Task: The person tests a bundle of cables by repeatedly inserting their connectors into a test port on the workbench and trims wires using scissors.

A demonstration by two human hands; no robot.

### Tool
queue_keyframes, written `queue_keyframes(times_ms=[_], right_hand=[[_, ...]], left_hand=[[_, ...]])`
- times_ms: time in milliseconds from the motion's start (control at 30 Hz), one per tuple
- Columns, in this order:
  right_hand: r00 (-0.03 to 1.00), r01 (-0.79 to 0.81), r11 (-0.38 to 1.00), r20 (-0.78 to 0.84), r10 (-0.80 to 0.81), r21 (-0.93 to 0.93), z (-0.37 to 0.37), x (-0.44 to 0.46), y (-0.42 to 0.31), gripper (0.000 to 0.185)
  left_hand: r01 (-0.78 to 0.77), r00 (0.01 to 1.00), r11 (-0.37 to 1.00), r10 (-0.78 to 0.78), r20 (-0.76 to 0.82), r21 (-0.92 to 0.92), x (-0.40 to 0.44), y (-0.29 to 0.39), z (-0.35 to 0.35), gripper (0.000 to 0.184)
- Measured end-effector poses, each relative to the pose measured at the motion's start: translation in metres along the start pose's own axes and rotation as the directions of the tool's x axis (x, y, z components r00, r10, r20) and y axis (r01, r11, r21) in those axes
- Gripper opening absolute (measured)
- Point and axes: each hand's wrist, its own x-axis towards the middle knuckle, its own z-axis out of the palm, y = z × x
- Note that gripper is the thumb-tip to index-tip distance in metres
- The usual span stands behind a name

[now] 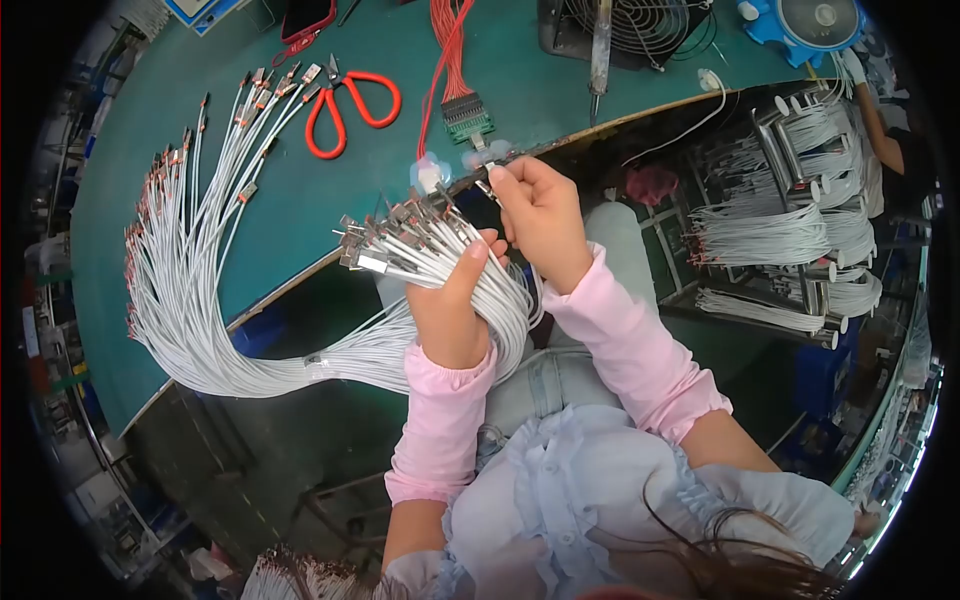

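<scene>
My left hand (455, 300) is wrapped round a thick bundle of white cables (430, 245), whose metal plugs fan out at the table's edge. The bundle curves back onto the green table, where its other ends spread out. To the right, my right hand (535, 210) pinches a single small metal plug (488, 178) at the table edge. Just beyond it is a small green circuit board (467, 120) with red wires (450, 50). A whitish translucent piece (430, 174) sits left of the board's front end.
Red-handled scissors (350, 105) lie on the green table (270, 205). A soldering iron (600, 60) and a black fan (640, 25) are at the back. Cable bundles hang on a rack (790, 150) at the right, near another person's arm (880, 135).
</scene>
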Motion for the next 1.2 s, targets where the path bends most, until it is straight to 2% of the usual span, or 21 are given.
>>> queue_keyframes(times_ms=[200,267,367,400,433,500,533,600,633,667,700,767,800,900,1000,1100,1200], right_hand=[[1.000,0.004,1.000,-0.016,-0.004,-0.008,0.006,0.000,-0.002,0.017],[0.999,0.000,1.000,-0.037,0.000,-0.002,0.001,-0.001,-0.002,0.017],[0.974,0.215,0.929,0.004,-0.224,-0.300,-0.011,0.002,-0.007,0.016],[0.973,0.225,0.927,0.012,-0.232,-0.300,-0.014,0.003,-0.010,0.016],[0.889,0.453,0.796,0.136,-0.437,-0.402,-0.017,0.004,-0.012,0.016],[0.583,0.792,0.374,0.415,-0.699,-0.482,-0.020,0.001,-0.017,0.017],[0.584,0.791,0.375,0.414,-0.699,-0.484,-0.021,-0.001,-0.017,0.017],[0.763,0.646,0.638,0.341,-0.550,-0.418,-0.024,-0.005,-0.016,0.019],[0.833,0.549,0.748,0.313,-0.456,-0.373,-0.025,-0.005,-0.015,0.021],[0.832,0.550,0.747,0.315,-0.456,-0.372,-0.023,-0.004,-0.013,0.021],[0.899,0.438,0.846,0.182,-0.399,-0.305,-0.021,-0.002,-0.008,0.022],[0.974,0.206,0.973,-0.068,-0.214,-0.107,-0.014,0.001,-0.002,0.025],[0.974,0.208,0.973,-0.070,-0.216,-0.103,-0.010,0.001,-0.002,0.025],[0.999,-0.011,0.990,0.032,0.015,-0.144,-0.003,0.003,-0.009,0.029],[0.999,0.021,0.985,0.038,-0.014,-0.170,-0.005,0.004,-0.006,0.030],[0.998,0.051,0.981,0.052,-0.041,-0.190,-0.005,-0.001,0.006,0.031],[0.998,0.041,0.972,0.057,-0.029,-0.231,-0.007,-0.005,0.008,0.032]], left_hand=[[-0.015,1.000,1.000,0.015,-0.007,-0.010,-0.001,-0.002,-0.002,0.038],[-0.058,0.998,0.997,0.057,0.013,0.045,-0.004,-0.003,-0.002,0.037],[-0.125,0.991,0.989,0.120,0.065,0.083,-0.006,-0.003,0.003,0.035],[-0.160,0.985,0.982,0.151,0.088,0.097,-0.007,-0.003,0.004,0.035],[-0.192,0.978,0.975,0.180,0.106,0.110,-0.009,-0.004,0.005,0.034],[-0.209,0.972,0.973,0.197,0.125,0.094,-0.011,-0.006,0.007,0.033],[-0.223,0.966,0.972,0.209,0.152,0.081,-0.011,-0.007,0.009,0.033],[-0.235,0.958,0.970,0.220,0.182,0.065,-0.011,-0.008,0.011,0.032],[-0.198,0.976,0.977,0.188,0.113,0.083,-0.011,-0.007,0.010,0.032],[-0.161,0.987,0.982,0.158,0.040,0.098,-0.011,-0.005,0.008,0.031],[-0.124,0.991,0.986,0.128,-0.035,0.110,-0.011,-0.003,0.006,0.031],[-0.127,0.990,0.988,0.132,-0.050,0.089,-0.009,0.001,0.002,0.031],[-0.127,0.989,0.990,0.131,-0.061,0.068,-0.008,0.003,0.001,0.031],[-0.150,0.987,0.988,0.152,-0.057,0.037,-0.005,0.001,-0.001,0.031],[-0.206,0.978,0.978,0.206,-0.029,0.006,-0.005,-0.002,-0.002,0.032],[-0.142,0.990,0.990,0.142,-0.013,0.015,-0.004,0.003,-0.003,0.032],[-0.149,0.988,0.988,0.150,-0.041,0.041,-0.003,0.002,0.000,0.028]])
